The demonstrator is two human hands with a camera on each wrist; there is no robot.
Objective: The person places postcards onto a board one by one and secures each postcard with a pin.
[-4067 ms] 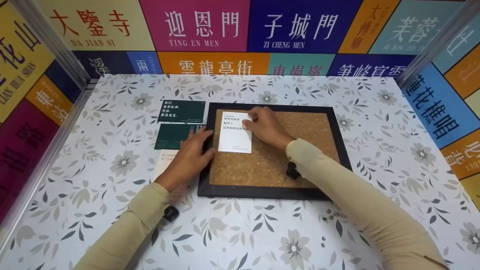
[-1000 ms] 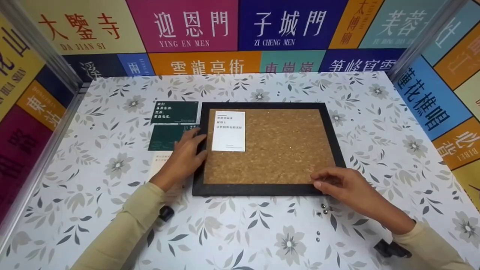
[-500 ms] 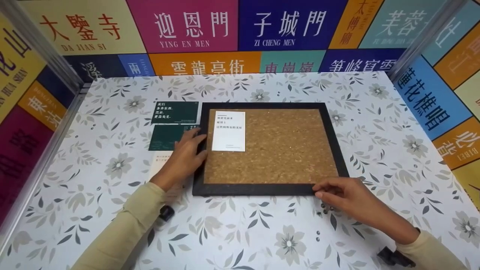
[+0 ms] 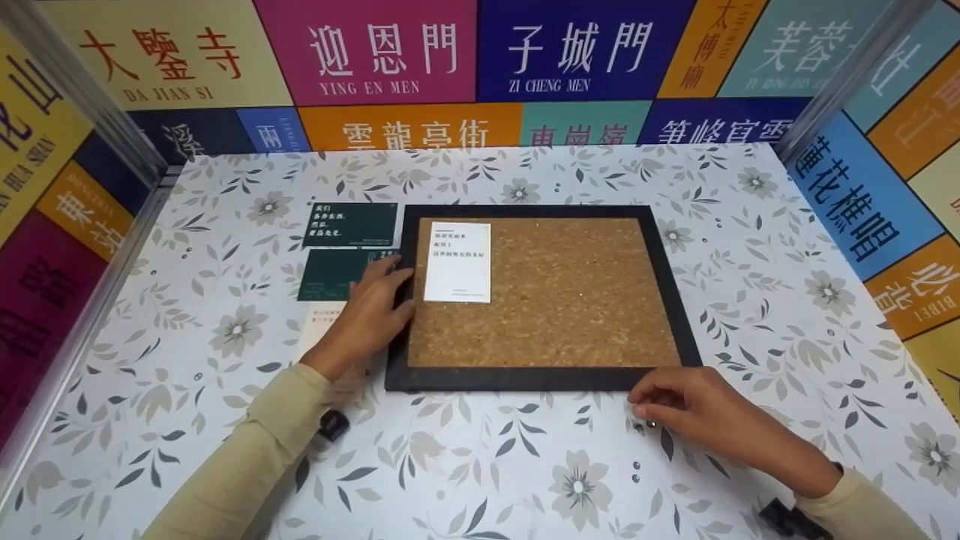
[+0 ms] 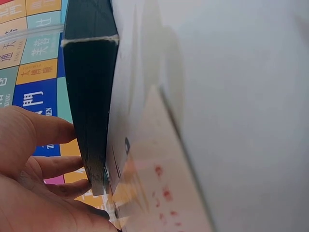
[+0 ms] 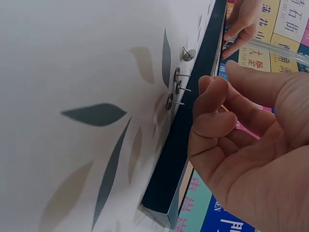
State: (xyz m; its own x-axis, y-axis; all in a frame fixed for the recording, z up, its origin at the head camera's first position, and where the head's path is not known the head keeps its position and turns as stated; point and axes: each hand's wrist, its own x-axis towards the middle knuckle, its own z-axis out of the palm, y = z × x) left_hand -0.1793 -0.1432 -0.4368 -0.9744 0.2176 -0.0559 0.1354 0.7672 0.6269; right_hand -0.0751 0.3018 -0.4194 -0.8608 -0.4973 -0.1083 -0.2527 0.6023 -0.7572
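A black-framed corkboard [image 4: 562, 300] lies flat on the table, with a white printed card [image 4: 457, 277] on its upper left. My left hand [image 4: 364, 319] touches the board's left edge with its fingertips; in the left wrist view its spread fingers [image 5: 53, 166] rest against the black frame side. Just past the lower right corner, my right hand [image 4: 701, 409] hovers over the tabletop, its fingers loosely bent. The right wrist view shows several metal thumbtacks [image 6: 170, 101] beside the frame, points up, close to that hand [image 6: 256, 130]. Nothing shows between thumb and index finger.
Two dark green cards [image 4: 349, 225] lie stacked along the board's left side. Below them is a pale card [image 4: 322, 322], partly under my left hand. The table has a floral cover [image 4: 450, 465]; colourful printed panels [image 4: 390, 52] stand behind it.
Earlier my right hand was at the white card; it has since moved to the lower right and down off the board's corner to the thumbtacks. The left hand stays at the left edge.
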